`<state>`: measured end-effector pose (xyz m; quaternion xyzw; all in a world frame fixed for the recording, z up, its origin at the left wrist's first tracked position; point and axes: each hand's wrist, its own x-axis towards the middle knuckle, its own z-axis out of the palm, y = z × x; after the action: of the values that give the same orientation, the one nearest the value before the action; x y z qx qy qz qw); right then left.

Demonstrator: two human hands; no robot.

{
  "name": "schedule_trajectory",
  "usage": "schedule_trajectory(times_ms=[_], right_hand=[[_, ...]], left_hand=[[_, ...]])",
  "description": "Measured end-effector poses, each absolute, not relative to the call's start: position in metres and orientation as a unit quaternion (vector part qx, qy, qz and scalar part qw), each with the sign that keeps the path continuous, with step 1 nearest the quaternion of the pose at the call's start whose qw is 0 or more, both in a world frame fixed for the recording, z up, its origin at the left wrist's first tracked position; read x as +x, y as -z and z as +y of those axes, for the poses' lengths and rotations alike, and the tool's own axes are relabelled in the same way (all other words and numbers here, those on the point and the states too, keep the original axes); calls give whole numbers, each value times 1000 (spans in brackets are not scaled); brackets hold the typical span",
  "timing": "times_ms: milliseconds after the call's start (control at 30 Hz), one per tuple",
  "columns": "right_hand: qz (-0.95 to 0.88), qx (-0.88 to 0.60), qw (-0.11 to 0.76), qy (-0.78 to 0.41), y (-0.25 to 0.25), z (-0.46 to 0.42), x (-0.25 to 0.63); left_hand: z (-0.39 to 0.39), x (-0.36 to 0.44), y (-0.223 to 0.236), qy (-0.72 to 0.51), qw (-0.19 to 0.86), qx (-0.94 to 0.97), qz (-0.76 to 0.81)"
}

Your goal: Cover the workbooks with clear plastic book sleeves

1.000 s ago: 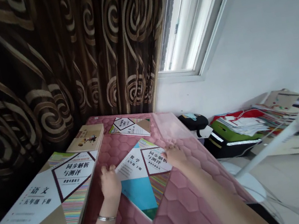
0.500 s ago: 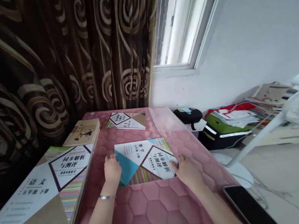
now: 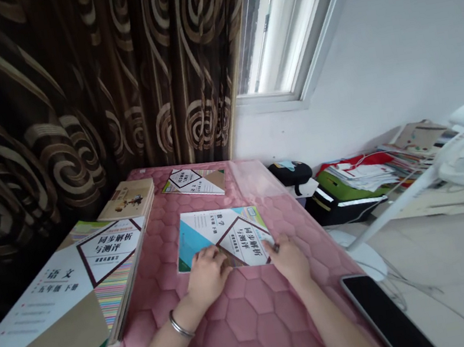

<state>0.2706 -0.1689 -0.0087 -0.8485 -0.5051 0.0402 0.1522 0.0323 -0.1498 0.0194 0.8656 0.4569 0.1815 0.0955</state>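
Note:
A workbook (image 3: 193, 237) with a white, blue and striped cover lies flat on the pink padded tabletop, its printed title turned sideways to me. My left hand (image 3: 208, 274), with a silver bangle on the wrist, rests its loosely bent fingers on the cover near the front edge. At the right edge, my right hand (image 3: 289, 259) has its thumb on the cover and its fingers along the side, pinching the workbook. A small dark spot shows by the right thumb; I cannot make out what it is.
To the left a stack of workbooks (image 3: 67, 310) stands beside a tan book (image 3: 127, 199). Another booklet (image 3: 197, 181) lies at the back. A phone (image 3: 387, 313) sits at the right edge. Beyond are a white fan (image 3: 422, 185) and piled papers (image 3: 358, 175).
My left hand has moved right from the workbook's left edge onto its front edge. The workbook has turned slightly, and my right hand has stayed at its right edge.

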Motion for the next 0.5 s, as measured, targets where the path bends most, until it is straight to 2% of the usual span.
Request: schedule_trajectory(times_ms=[233,400,500], right_hand=[[-578,-795,152,105,0,-175,257],[-749,-627,212,20,-5,-181,210],[-777,-589,220,-32,0,-179,195]], left_hand=[[-150,34,4,-188,77,864,460],[-149,32,10,-199,59,864,459],[-149,32,9,-189,53,866,460]])
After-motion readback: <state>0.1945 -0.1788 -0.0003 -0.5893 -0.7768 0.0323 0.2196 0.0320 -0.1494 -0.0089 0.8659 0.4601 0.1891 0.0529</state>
